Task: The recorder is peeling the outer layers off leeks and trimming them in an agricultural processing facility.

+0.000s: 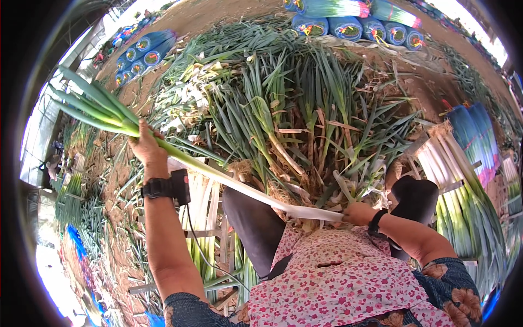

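Earth floor [234, 12] is strewn with loose leaves [234, 43]. One green onion [234, 181] is held slantwise before the apron [338, 278], its leaf fork wrapped by the left hand [146, 147], its white end gripped by the right hand [359, 213], fingertips hidden. Light weight, a firm shaft and easily creased leaves are expected; hold is best taken on the shaft. Five blue-wrapped bundles [346, 28] are counted in the far-right stack's bottom row.

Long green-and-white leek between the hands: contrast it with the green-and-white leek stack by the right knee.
The long leek is a single stalk; the leek stack has many. The leek stretches between the left hand and right hand; no hand touches the stack. The leek's leaves point upper left, the stack's lower right. Both run from white to green.
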The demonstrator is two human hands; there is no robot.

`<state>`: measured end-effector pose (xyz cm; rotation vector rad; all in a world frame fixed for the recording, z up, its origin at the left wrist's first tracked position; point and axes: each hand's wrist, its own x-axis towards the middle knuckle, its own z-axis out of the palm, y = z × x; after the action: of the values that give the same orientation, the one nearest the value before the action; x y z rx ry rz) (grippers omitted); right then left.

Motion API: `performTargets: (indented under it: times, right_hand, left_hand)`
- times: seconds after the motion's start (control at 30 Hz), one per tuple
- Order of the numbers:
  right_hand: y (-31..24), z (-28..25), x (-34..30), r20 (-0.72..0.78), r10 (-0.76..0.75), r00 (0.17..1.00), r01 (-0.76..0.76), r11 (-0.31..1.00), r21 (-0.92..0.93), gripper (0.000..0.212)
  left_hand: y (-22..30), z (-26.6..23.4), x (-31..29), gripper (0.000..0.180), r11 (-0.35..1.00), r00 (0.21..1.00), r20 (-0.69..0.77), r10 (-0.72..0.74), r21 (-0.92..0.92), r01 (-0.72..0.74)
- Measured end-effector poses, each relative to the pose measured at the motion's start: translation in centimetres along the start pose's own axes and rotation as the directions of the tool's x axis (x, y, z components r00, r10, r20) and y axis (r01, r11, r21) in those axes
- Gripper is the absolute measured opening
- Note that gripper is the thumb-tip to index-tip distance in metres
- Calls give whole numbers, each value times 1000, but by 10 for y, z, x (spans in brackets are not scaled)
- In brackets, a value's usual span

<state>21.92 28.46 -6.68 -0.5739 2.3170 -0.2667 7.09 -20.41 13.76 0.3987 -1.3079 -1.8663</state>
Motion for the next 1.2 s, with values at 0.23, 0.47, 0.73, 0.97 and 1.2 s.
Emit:
performTargets:
  times: [0.23,0.47,0.73,0.97,1.2]
  right_hand:
    - [92,16,26,-43,251,967,-254,958,-131,29]
    - [104,-61,5,-152,360,920,-390,870,-302,36]
    - [-121,-71,75,-474,-534,700,632,772,65,83]
    - [-122,-69,71,-203,-337,919,392,831,395,47]
    - [-164,-156,104,-377,-439,815,485,874,31,31]
  left_hand:
    - [5,-36,19,21,996,982,-176,-62,51,71]
    - [41,-124,58,17,1000,963,-269,-14,14,18]
    - [-1,-114,-18,39,874,966,-50,-253,-440,206]
    - [-23,-169,-48,33,783,945,276,-173,-544,302]
    - [30,-245,-45,20,946,959,-154,-238,-258,194]
